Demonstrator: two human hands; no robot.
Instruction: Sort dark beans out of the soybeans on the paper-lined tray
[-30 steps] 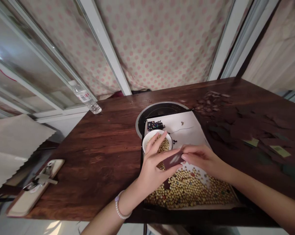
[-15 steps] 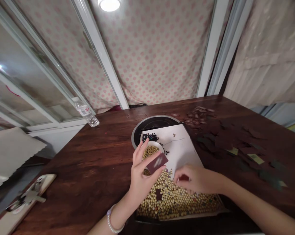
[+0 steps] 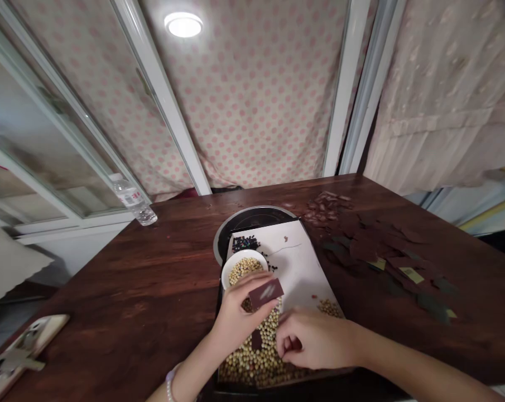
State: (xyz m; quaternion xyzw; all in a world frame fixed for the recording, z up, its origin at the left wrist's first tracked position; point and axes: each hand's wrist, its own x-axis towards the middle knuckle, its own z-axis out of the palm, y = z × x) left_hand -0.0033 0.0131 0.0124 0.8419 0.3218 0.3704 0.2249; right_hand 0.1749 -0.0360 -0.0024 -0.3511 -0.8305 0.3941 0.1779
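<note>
My left hand [image 3: 231,310] pinches a small dark maroon card [image 3: 266,293] with a pale smear between thumb and fingers. Below it, many yellowish beads [image 3: 246,365] cover the near part of a shallow white-lined tray [image 3: 308,257]. Over these beads my right hand [image 3: 319,338] is closed, thumb and fingertips together; whatever they hold is hidden. A white bowl [image 3: 227,273] of similar beads stands in the tray, just beyond my left hand. Another small dark piece [image 3: 256,339] lies among the beads.
Dark beads [image 3: 244,243] lie at the tray's far left corner, above a round black plate [image 3: 222,240]. Maroon and green scraps [image 3: 373,245] are spread to the right, with brown pieces [image 3: 327,206] behind. A water bottle [image 3: 135,202] stands at the table's left edge.
The view has shifted, so the tray sits lower and farther left. My right hand has come nearer across the beads. My left fingers have lowered and drawn together, still holding the card.
</note>
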